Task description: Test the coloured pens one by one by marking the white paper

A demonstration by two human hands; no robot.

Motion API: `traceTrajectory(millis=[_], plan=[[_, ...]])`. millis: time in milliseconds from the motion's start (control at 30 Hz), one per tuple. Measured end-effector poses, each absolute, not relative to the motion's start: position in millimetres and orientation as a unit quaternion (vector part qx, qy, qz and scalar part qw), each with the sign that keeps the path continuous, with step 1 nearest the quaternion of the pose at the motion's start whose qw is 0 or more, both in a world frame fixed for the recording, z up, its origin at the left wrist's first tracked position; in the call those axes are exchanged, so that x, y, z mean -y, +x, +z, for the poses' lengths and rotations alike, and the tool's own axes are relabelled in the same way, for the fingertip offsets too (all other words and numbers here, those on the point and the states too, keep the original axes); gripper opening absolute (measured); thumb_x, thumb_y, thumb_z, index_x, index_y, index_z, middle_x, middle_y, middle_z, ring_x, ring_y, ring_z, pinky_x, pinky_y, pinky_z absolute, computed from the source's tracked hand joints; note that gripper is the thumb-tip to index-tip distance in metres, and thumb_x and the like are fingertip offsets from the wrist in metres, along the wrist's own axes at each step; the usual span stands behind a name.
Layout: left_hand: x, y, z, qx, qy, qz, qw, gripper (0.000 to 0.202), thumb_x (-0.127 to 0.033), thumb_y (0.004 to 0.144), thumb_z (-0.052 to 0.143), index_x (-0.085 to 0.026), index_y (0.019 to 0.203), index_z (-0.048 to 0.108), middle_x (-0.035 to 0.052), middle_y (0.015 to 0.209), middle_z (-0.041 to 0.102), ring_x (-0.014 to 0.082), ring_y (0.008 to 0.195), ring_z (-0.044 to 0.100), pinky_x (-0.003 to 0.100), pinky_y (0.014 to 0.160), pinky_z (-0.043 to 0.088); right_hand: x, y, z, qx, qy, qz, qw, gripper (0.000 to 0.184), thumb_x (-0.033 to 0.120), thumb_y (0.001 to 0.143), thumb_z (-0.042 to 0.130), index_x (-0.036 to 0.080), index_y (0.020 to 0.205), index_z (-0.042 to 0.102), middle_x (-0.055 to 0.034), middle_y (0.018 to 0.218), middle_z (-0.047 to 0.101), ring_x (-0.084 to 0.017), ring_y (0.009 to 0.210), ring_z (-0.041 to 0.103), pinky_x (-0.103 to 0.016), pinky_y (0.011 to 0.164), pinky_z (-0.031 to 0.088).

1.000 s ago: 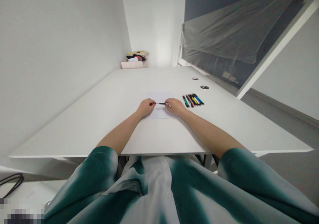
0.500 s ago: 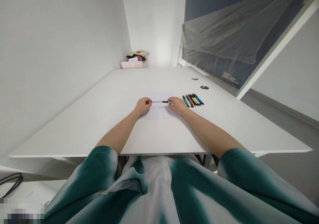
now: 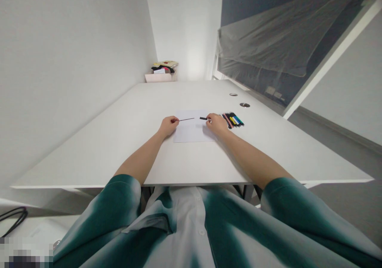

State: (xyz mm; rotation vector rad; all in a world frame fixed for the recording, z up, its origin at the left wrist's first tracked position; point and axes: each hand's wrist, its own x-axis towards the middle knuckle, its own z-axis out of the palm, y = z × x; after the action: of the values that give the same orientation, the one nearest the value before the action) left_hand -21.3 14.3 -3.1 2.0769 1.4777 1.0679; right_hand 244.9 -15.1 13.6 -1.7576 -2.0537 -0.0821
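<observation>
Moved: right hand (image 3: 216, 124) draws black tube (image 3: 203, 118) off thin black rod (image 3: 186, 119).
Left hand (image 3: 169, 126): pinching the rod.
Right hand: pinching the tube.

From my screen I count two hands (image 3: 168, 126), one thin black rod (image 3: 186, 119), one short black tube (image 3: 203, 118), one sheet of paper (image 3: 192, 133), two round desk grommets (image 3: 244, 105), and one tight bunch of pens (image 3: 234, 119) I cannot number.
</observation>
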Motion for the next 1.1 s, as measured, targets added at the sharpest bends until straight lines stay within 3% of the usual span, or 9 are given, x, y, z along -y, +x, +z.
traceTrajectory(millis=[233,367,733,933,1100], plan=[[-19.3,-21.5,-8.2,-0.511,0.745,0.376,0.207,0.022,-0.025,0.075,0.057,-0.013,0.085,0.073,0.0061,0.08,0.072,0.017,0.074,0.062,0.031,0.075,0.051,7.2,247.0,1.5,0.742,-0.64,-0.023,0.196,0.04,0.009,0.085,0.047,0.014,0.118,0.068,-0.0157,0.121,0.064,-0.026,0.105,0.064,-0.032,0.09,0.049],[-20.1,-20.9,-9.9,-0.5,0.76,0.36,0.207,0.023,-0.027,0.074,0.057,-0.013,0.085,0.073,0.0054,0.078,0.071,0.0166,0.071,0.062,0.031,0.074,0.051,4.4,241.6,-3.4,0.775,-0.594,0.0,0.217,0.046,0.004,0.086,0.045,0.015,0.127,0.063,-0.0116,0.122,0.067,-0.021,0.11,0.062,-0.03,0.098,0.045],[-10.9,-16.2,-6.9,-0.483,0.803,0.309,0.163,0.023,-0.027,0.078,0.058,-0.017,0.089,0.076,0.0059,0.088,0.075,0.0186,0.08,0.064,0.033,0.084,0.052,0.2,233.9,-9.5,0.808,-0.561,0.027,0.181,0.035,0.011,0.09,0.048,0.019,0.117,0.07,-0.0084,0.116,0.072,-0.02,0.108,0.065,-0.03,0.096,0.045],[-5.4,-13.1,-2.2,-0.48,0.818,0.285,0.139,0.023,-0.025,0.079,0.058,-0.018,0.091,0.077,0.0061,0.093,0.075,0.0198,0.085,0.065,0.033,0.088,0.052,3.4,236.3,-6.9,0.823,-0.538,0.032,0.177,0.04,0.009,0.083,0.052,0.016,0.118,0.069,-0.0096,0.119,0.07,-0.021,0.109,0.063,-0.029,0.096,0.044],[-5.9,-8.7,-3.8,-0.475,0.827,0.274,0.12,0.024,-0.026,0.079,0.058,-0.018,0.092,0.077,0.0061,0.093,0.075,0.0198,0.085,0.065,0.033,0.087,0.052,7.4,234.5,-4.8,0.858,-0.472,0.0,0.202,0.033,0.017,0.082,0.056,0.014,0.111,0.071,-0.0118,0.115,0.07,-0.024,0.111,0.057,-0.034,0.1,0.039]])
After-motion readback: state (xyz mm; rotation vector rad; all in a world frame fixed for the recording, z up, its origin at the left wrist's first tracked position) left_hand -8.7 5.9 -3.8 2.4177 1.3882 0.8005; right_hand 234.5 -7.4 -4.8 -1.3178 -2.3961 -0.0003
